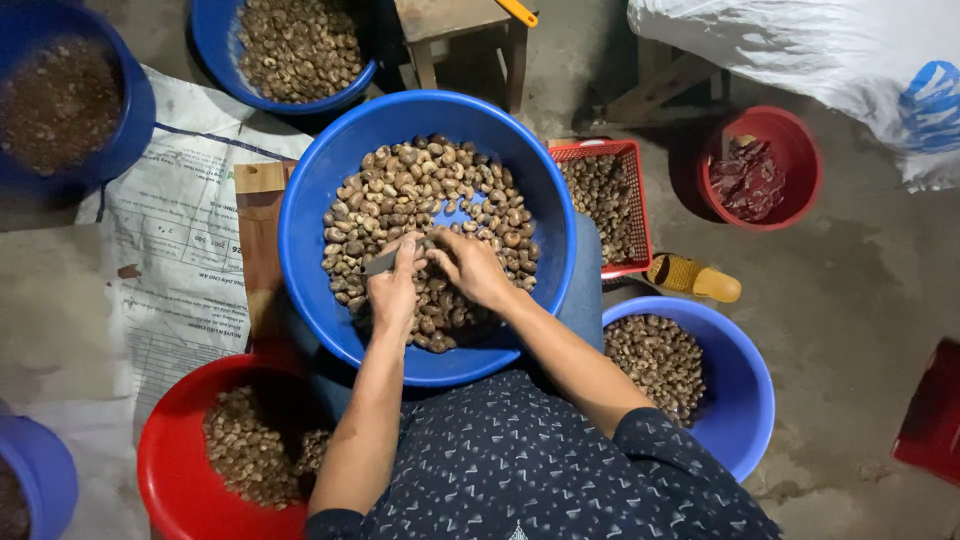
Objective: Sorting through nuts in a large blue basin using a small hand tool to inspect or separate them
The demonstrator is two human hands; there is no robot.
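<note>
A big blue basin [330, 180] rests on my lap, holding several brown cashew nuts [400, 190]. Both hands meet over its near half. My left hand [393, 287] grips a small knife [381, 263] whose blade points left. My right hand [472, 268] is closed on a single nut [434, 252], pressed against the left hand's fingers. The nut itself is mostly hidden by the fingertips.
A red tub [170, 460] of kernels sits at lower left and a blue bowl [745, 400] of nuts at lower right. A red mesh basket [610, 150], a red bowl [800, 140], more blue basins [215, 40], a wooden stool [450, 20], a white sack [850, 50] and a yellow sandal [693, 278] surround me.
</note>
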